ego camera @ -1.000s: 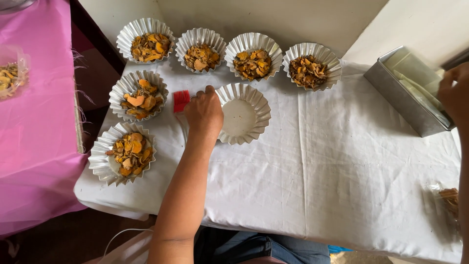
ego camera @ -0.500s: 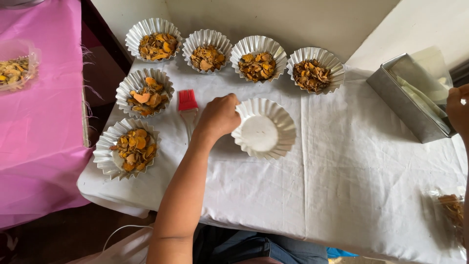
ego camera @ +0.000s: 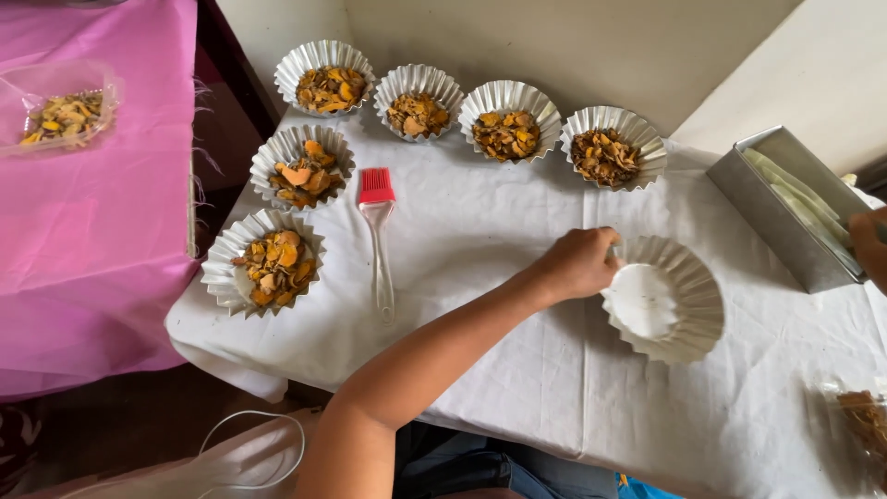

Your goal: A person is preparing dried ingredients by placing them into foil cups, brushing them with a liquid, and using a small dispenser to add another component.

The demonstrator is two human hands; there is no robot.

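Note:
My left hand [ego camera: 577, 263] pinches the near-left rim of an empty fluted metal mould [ego camera: 667, 298] on the white cloth [ego camera: 480, 370]. My right hand [ego camera: 868, 245] shows only partly at the right edge, against the far side of a rectangular metal tin [ego camera: 785, 212]; its fingers are cut off by the frame. A silicone brush [ego camera: 377, 236] with a red head and clear handle lies to the left of my left arm. Several fluted moulds filled with orange-brown dried slices stand along the back, one of them [ego camera: 506, 129] in the middle of that row.
Two more filled moulds [ego camera: 301, 168] [ego camera: 266, 261] stand down the left side. A pink-covered table [ego camera: 92, 231] at the left holds a clear bag of slices [ego camera: 65, 115]. Another bag of slices [ego camera: 864, 416] lies at the right edge. A wall runs behind the table.
My left hand has slid the empty mould to the right across the cloth, away from the brush. The brush stays where it lay.

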